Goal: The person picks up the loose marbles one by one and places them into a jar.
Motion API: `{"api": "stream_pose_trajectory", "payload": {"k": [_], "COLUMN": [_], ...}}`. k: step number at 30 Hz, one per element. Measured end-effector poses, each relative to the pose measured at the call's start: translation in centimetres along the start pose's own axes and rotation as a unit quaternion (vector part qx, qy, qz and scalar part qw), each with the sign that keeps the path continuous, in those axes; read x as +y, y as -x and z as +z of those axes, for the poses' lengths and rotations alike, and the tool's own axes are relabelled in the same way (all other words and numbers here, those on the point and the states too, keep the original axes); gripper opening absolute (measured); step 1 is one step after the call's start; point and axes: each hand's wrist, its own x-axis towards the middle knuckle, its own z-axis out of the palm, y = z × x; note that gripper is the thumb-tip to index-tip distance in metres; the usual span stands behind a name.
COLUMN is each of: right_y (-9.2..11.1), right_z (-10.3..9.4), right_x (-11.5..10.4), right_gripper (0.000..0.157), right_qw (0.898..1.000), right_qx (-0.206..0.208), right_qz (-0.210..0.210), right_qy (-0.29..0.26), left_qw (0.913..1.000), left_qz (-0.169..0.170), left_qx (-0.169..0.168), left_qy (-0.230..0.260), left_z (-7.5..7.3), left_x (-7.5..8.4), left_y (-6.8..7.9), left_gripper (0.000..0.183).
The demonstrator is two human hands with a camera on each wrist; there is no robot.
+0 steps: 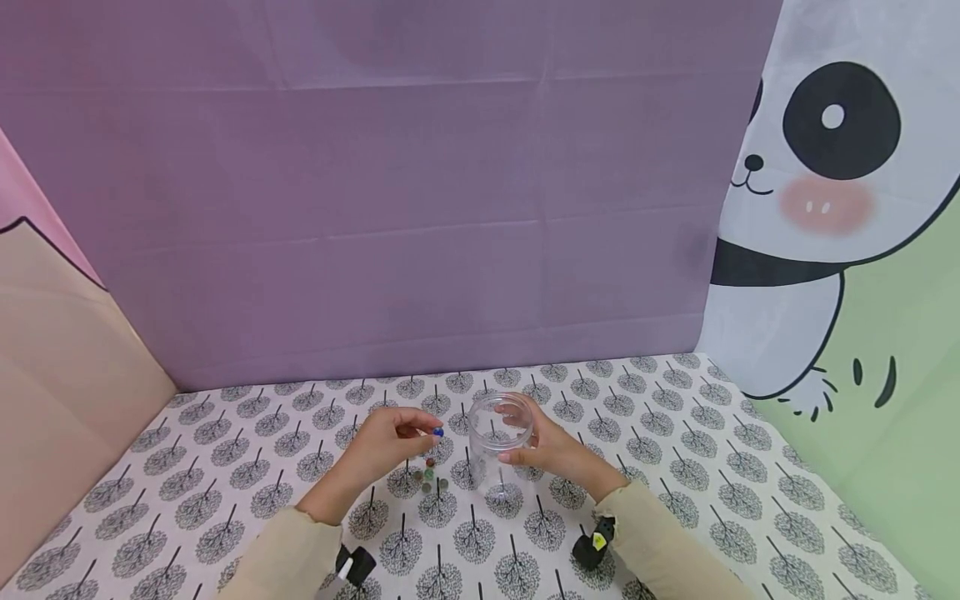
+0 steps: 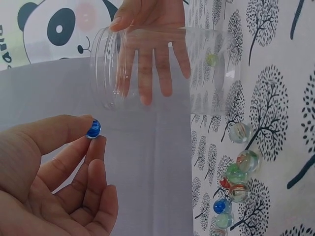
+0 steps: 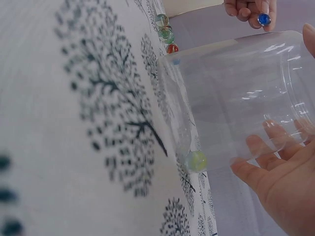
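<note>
A blue glass marble (image 2: 93,128) is pinched between the thumb and fingertips of my left hand (image 1: 399,437), left of a clear jar (image 1: 491,475) and near its rim height. The jar stands upright with its mouth uncovered. My right hand (image 1: 551,446) holds the jar from the right, thumb on the near side and fingers round the far side. A yellow-green marble (image 3: 197,161) shows through the clear wall at the jar's bottom. Several loose marbles (image 1: 428,475) lie on the cloth below my left hand, among them a green one (image 2: 236,173) and a second blue one (image 2: 221,206).
A white cloth (image 1: 247,533) printed with dark trees covers the table. Behind it hangs a purple backdrop (image 1: 420,208), and a panda-printed panel (image 1: 847,333) stands at the right. Dark wrist devices (image 1: 594,542) sit at both sleeves.
</note>
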Motion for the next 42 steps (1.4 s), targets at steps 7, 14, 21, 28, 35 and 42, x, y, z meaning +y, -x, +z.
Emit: {"api": "stream_pose_trajectory", "payload": {"k": [7, 14, 21, 28, 35, 42], "right_y": [0.0, -0.1, 0.0, -0.1, 0.0, 0.1], "right_z": [0.0, 0.0, 0.0, 0.1, 0.1, 0.1], "right_x": [0.0, 0.1, -0.1, 0.0, 0.1, 0.0], "right_gripper": [0.082, 0.083, 0.084, 0.082, 0.082, 0.082], "right_qw": [1.0, 1.0, 1.0, 1.0, 1.0, 1.0], "right_qx": [-0.001, 0.0, 0.0, 0.001, 0.005, 0.007], "right_qz": [-0.004, 0.001, -0.002, 0.0, 0.008, 0.01], "right_qy": [0.001, 0.004, 0.006, 0.007, 0.0, -0.008], "left_qw": [1.0, 0.9996, 0.9992, 0.9992, 0.9991, 0.9991], "left_qz": [0.004, 0.018, 0.011, 0.02, 0.028, 0.031], "left_qx": [0.001, -0.006, -0.005, -0.011, -0.012, -0.008], "left_qy": [0.003, 0.021, 0.039, 0.034, 0.029, 0.028], "left_z": [0.1, 0.2, 0.3, 0.4, 0.5, 0.7], "left_x": [0.4, 0.7, 1.1, 1.4, 1.6, 1.8], "left_y": [-0.1, 0.0, 0.0, -0.1, -0.3, -0.6], "left_gripper": [0.022, 0.022, 0.025, 0.024, 0.024, 0.021]}}
